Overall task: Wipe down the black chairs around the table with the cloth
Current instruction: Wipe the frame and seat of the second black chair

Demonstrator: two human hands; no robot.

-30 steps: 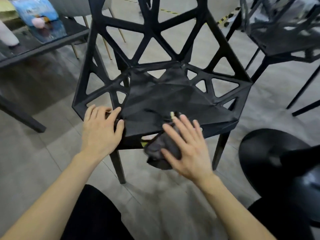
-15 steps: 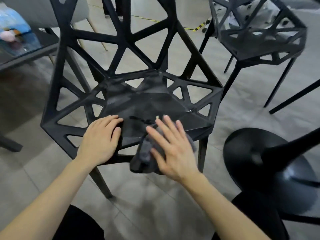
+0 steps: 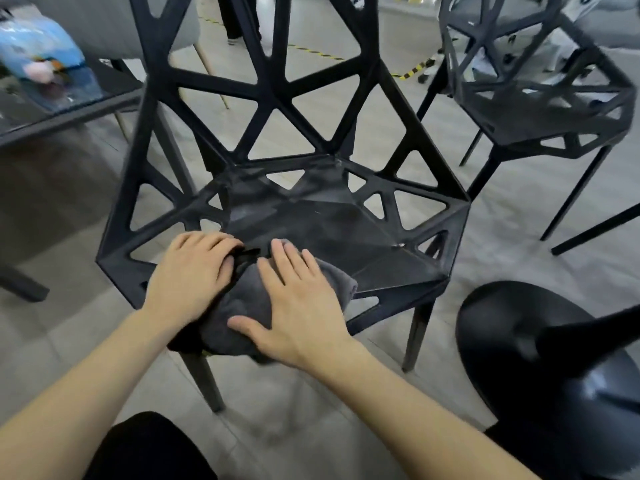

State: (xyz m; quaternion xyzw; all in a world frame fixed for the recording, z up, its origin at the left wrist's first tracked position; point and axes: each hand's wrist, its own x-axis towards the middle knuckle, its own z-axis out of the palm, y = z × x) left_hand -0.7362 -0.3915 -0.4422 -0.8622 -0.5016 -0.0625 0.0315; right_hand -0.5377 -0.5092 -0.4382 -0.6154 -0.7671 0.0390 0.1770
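The near black chair (image 3: 287, 188) fills the view, its faceted seat dull with smears behind the front edge. A second black chair (image 3: 540, 98) stands off to its right, the table (image 3: 69, 112) off to its left. On the chair's front edge lies the grey cloth (image 3: 242, 306), bunched and spilling over the lip. The right hand (image 3: 298, 306) presses it flat, fingers straight and spread; the left hand (image 3: 194, 275) curls on the cloth's left fold. Best to sweep from here toward the backrest in overlapping passes, keeping the palm flat
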